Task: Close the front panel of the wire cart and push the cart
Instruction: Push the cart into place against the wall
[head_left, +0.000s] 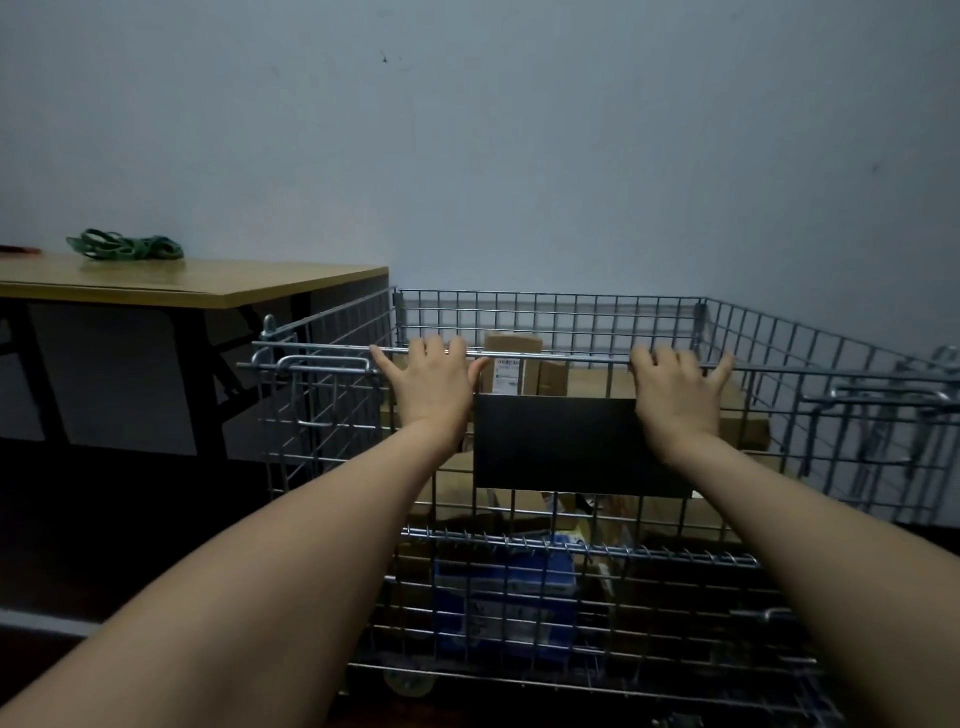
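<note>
Cart (550, 322) sits right up against the wall (519, 156), with its left side next to a table (208, 283). It's one of those silver wire-mesh cage things, open on top, square grid all round, and pretty worn looking in this dim light. The front panel (519, 519) is up and standing vertical, its top rail level with the side rails. A black plate (566, 441) is fixed to the upper middle of the panel. Lower down there's a horizontal bar with spiral wire wound along it, running across the panel like a hinge line. At the top left corner a looped metal latch (322, 364) sticks out along the rail, and there's a similar one over at the right corner.

Both arms are stretched out straight. The left hand (431, 379) lies on the top rail just left of the plate, fingers spread and hooked over the wire, not a tight fist. The right hand (680, 389) does the same just right of the plate, fingers splayed over the rail.

Inside you can see cardboard boxes (519, 364), one with a white label, and a blue package (504, 597) down near the bottom front. A small wheel (410, 680) shows under the front left corner. On the table's far edge lies a green bundle (127, 245).
</note>
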